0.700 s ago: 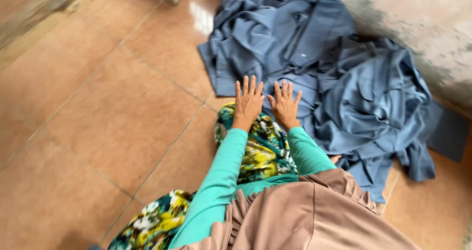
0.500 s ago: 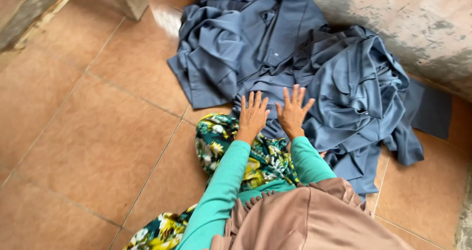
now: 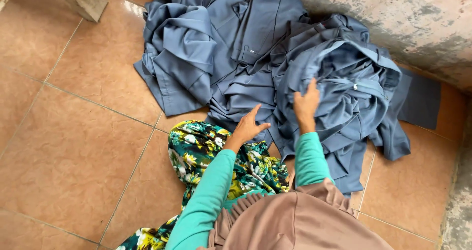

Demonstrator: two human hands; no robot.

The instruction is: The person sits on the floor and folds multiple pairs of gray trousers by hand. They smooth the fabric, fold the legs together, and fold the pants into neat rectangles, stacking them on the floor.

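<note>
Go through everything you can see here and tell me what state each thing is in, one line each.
Blue-grey garments: crumpled in a loose pile on the floor, unfolded.
Right hand: open, fingers pressed into the bunched blue-grey cloth.
Left hand: open, at the pile's near edge.
Floral cloth: draped over the person's lap.
Tiled floor: glossy.
Wall: stained, patchy.

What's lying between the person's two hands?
In the head view, only rumpled blue-grey cloth fills the stretch between the left hand and the right hand.

Left hand (image 3: pixel 247 128) open, fingers spread; right hand (image 3: pixel 307 104) reaching forward, fingers curled.
</note>
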